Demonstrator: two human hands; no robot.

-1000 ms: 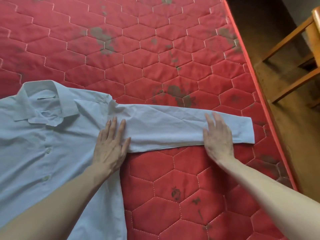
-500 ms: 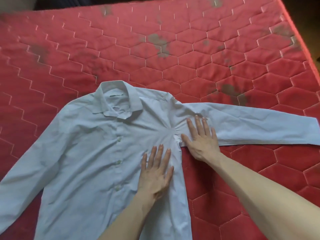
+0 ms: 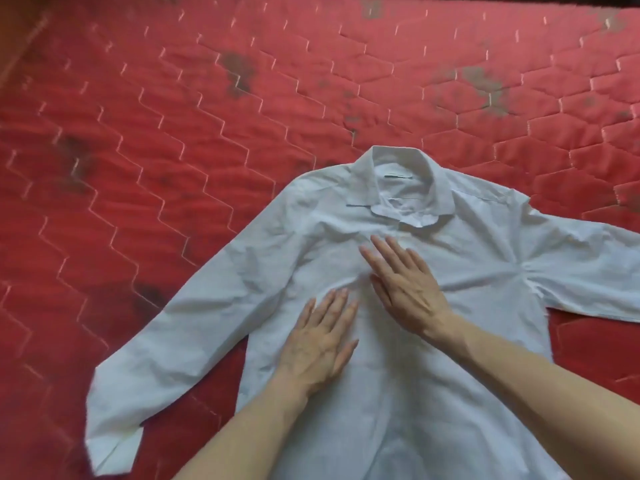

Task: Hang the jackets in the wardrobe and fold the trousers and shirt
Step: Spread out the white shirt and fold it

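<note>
A pale blue long-sleeved shirt point(image 3: 485, 258) lies front up and buttoned on the red quilted mattress point(image 3: 207, 116), collar toward the far side. One sleeve point(image 3: 180, 344) runs down to the lower left; the other stretches off the right edge. My left hand point(image 3: 320, 341) lies flat, fingers straight, on the shirt's chest left of the button line. Just above it and to the right, my right hand point(image 3: 407, 285) presses flat on the chest below the collar. Both hands hold nothing. No jackets or trousers are in view.
The red mattress with hexagon stitching and dark stains fills almost the whole view. Its left edge and a strip of brown floor point(image 3: 14, 32) show at the top left corner.
Both hands slid leftward from the right sleeve and armpit onto the shirt's chest. The view swung left, so the whole left sleeve shows and the right cuff is out of frame.
</note>
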